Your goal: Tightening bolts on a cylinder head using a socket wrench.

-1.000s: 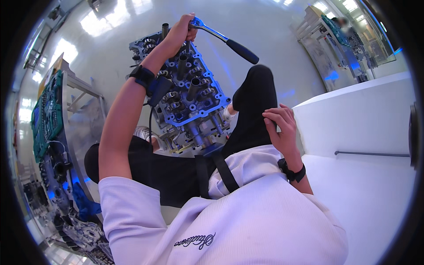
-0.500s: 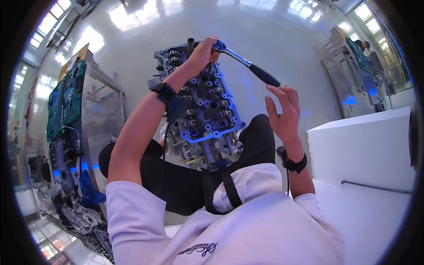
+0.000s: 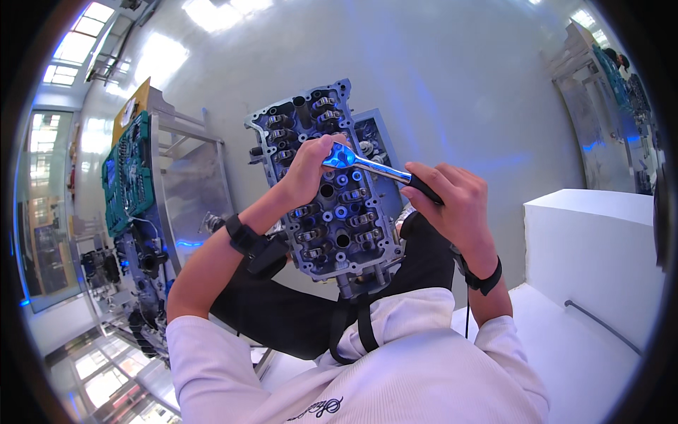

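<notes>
A ratchet wrench (image 3: 378,169) with a chrome shaft and black handle lies across the upper middle of a metal engine cylinder head (image 3: 360,267). My left hand (image 3: 311,166) is closed round the ratchet's head end, over the valve gear; what sits beneath the ratchet's head is hidden by the fingers. My right hand (image 3: 455,205) grips the black handle, thumb and fingers round it, to the right of the cylinder head. Rows of rocker arms, round bores and bolt heads show on the cylinder head below the wrench.
On the left a metal workbench (image 3: 187,173) carries a green tool case (image 3: 129,173) of sockets and dark engine parts (image 3: 145,265). A white box-like block (image 3: 597,237) stands at my right. Behind the cylinder head sits a grey tray (image 3: 385,131) with metal parts.
My right hand, open beside the handle before, has closed on it. My left hand and the ratchet's head have come nearer to me, from the cylinder head's far end towards its middle.
</notes>
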Tool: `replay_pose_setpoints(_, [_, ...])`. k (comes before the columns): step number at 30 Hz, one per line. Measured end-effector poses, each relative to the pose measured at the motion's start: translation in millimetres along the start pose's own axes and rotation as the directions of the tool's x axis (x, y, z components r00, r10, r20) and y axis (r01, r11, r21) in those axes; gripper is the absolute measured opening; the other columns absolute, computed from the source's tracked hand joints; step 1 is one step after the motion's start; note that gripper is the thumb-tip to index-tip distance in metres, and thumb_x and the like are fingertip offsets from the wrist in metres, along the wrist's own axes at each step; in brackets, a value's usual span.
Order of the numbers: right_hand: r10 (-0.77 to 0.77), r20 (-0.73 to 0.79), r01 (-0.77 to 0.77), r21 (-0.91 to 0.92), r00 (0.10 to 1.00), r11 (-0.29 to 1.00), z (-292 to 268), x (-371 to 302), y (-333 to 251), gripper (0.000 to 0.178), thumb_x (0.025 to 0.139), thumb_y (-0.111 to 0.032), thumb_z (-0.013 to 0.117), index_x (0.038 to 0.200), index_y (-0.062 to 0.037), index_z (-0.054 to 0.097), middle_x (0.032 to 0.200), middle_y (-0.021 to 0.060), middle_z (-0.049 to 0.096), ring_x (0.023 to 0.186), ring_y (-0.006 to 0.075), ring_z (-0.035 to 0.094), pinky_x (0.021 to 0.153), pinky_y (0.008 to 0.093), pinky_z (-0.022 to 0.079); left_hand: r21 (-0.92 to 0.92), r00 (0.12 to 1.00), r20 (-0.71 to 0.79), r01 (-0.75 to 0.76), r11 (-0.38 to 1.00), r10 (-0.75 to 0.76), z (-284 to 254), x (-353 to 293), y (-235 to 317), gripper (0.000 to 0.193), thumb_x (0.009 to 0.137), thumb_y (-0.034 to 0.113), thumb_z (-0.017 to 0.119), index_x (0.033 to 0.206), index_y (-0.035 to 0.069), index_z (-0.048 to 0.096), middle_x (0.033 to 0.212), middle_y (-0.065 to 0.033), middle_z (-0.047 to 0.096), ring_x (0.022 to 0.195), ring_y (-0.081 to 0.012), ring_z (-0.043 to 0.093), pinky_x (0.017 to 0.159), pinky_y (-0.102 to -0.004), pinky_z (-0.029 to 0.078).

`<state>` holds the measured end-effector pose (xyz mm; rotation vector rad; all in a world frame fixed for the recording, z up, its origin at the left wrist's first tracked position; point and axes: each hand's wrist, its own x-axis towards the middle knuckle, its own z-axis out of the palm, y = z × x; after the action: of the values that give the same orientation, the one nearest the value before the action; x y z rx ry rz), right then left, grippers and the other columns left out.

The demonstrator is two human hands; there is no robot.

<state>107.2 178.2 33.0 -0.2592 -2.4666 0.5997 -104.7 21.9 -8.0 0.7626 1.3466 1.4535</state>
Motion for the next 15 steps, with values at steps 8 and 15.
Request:
replay_pose_setpoints(8, [0.040, -0.056, -0.040, 0.001, 0.998, 0.999, -2.1, -7.3, -1.5, 0.025, 0.077, -0.029, 0.075, 0.094, -0.0128, 0.066, 0.063, 0.0012, 0.056, 0.051, 0.0187, 0.054, 0.047, 0.0323, 0.041, -0.142, 0.984, -0.158, 0.060, 0.988, -0.082, 27.5, 4.9, 10.7, 0.047, 0.095, 0.044, 0.038, 0.084, 0.002, 0.054, 0.078, -0.0020, 0.047, 0.077, -0.0126, 0.044, 0.074, -0.0290, 0.036])
replay_pose_setpoints(15, [0.111, 0.000, -0.110, -0.148, 0.994, 0.983, 5.7, -23.6, -40.8, 0.024, 0.084, -0.034, 0.067, 0.094, -0.0127, 0.062, 0.066, 0.0049, 0.059, 0.053, 0.0253, 0.058, 0.047, 0.0356, 0.043, -0.229, 0.991, -0.080, -0.122, 0.966, 0.107, 18.3, 24.8, 3.6, 0.036, 0.093, 0.036, 0.043, 0.066, 0.013, 0.036, 0.060, 0.0042, 0.031, 0.051, -0.0073, 0.027, 0.049, -0.0255, 0.024])
